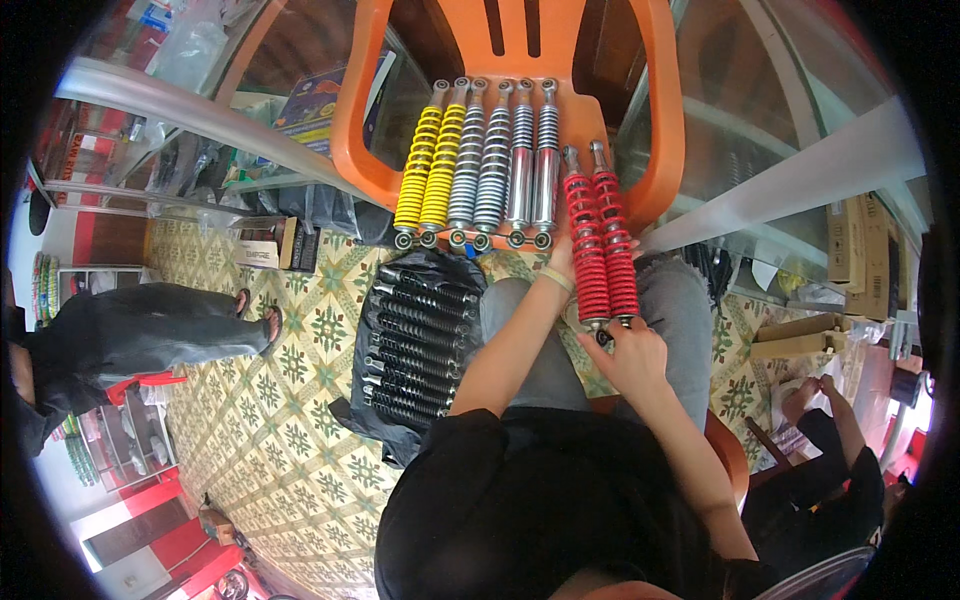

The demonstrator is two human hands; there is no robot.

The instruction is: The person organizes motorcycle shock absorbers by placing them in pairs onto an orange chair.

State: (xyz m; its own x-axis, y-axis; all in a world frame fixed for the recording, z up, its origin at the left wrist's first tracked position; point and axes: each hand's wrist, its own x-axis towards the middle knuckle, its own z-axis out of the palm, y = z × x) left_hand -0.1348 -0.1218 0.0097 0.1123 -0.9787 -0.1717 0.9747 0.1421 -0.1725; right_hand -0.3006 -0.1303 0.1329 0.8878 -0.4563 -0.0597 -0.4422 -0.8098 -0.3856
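Note:
A pair of red coil-spring shock absorbers point(592, 255) lies side by side, tilted, with upper ends over the front right of an orange plastic chair point(660, 120). My left hand point(564, 261) wraps around them from beneath, mostly hidden behind the springs. At their lower eyelets, my right hand point(632, 352) grips with thumb and fingers. Left of them on the seat lie two chrome-bodied shock absorbers point(532, 187), then two with grey springs point(480, 165) and two with yellow springs point(430, 169), in a row with lower eyes at the front edge.
Several black shock absorbers point(416, 337) lie on a black plastic bag point(435, 270) on the patterned tile floor point(292, 412). Metal-framed glass cases point(195, 97) flank the chair. A person point(172, 322) stands at left; another person point(825, 450) is at right. Cardboard boxes point(799, 334) sit at right.

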